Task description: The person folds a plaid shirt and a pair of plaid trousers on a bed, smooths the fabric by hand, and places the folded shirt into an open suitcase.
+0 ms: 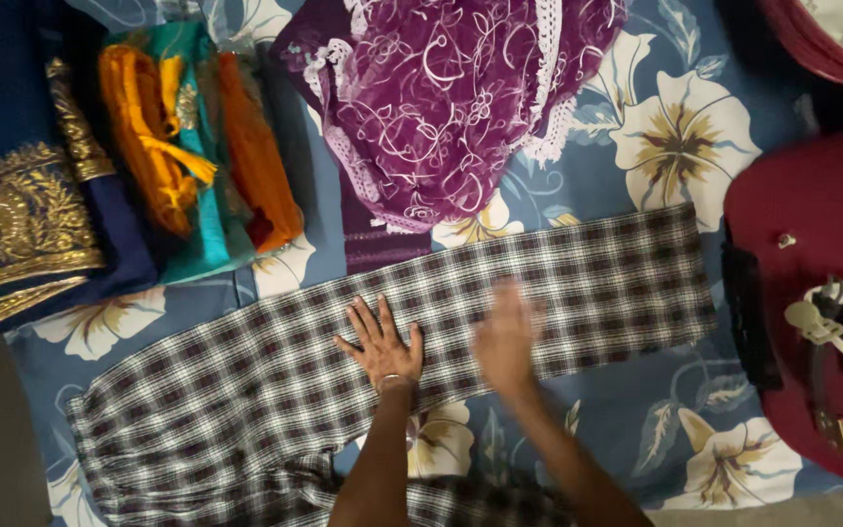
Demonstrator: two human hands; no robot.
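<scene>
**A:** So what's going on with the checked trousers (539, 293)?

**B:** They're spread flat along a blue flowered bedsheet (636, 410), one leg stretched toward the right, waist bunched at lower left. Left hand (381, 344) lies flat on the cloth, fingers splayed, gripping nothing. Right hand (505, 337) is just beside it over the same leg, but it's blurred, so I can't tell if it's loose or clenched.

**A:** And around it?

**B:** Purple embroidered fabric (451, 107) sits just above, touching the trousers' top edge. Further left, a teal and orange folded pile (197, 146), then navy cloth with gold border (21, 205). A red suitcase (812, 293) stands open at the right.
</scene>
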